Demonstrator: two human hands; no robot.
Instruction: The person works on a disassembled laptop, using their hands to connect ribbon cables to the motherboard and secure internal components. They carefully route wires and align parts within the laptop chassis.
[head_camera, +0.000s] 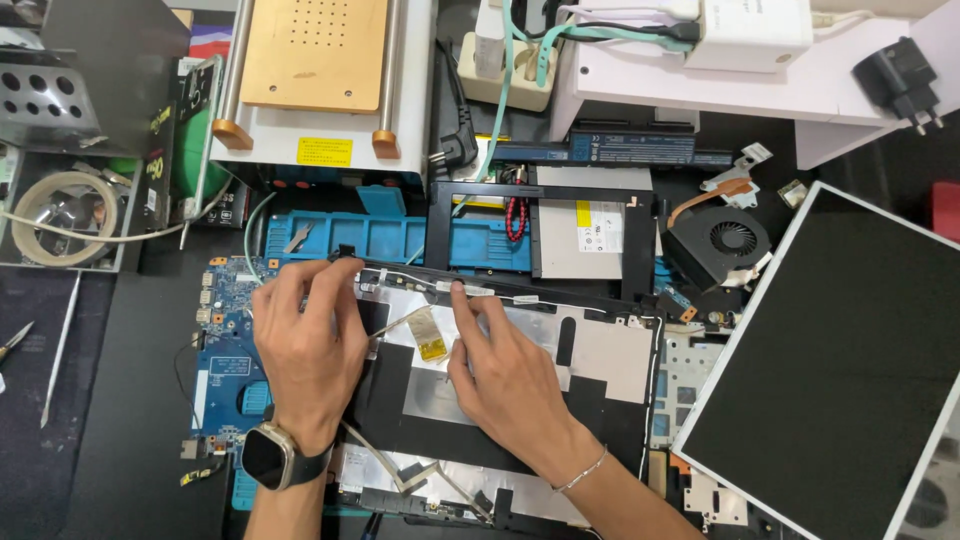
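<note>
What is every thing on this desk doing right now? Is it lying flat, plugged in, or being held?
left hand: open, fingers pressing on the thin black bar
right hand: fingertips on the same bar
thin black bar: lying across the laptop lid back
laptop lid back: flat, inside facing up
screen panel: taken out, lying dark at an angle
blue circuit board: bare, uncovered
cooling fan: loose, removed
black plug adapter: unplugged

Head view | seen steeply downward from above | close range | workbench (110, 420) framed, forearms entering from bottom edge
</note>
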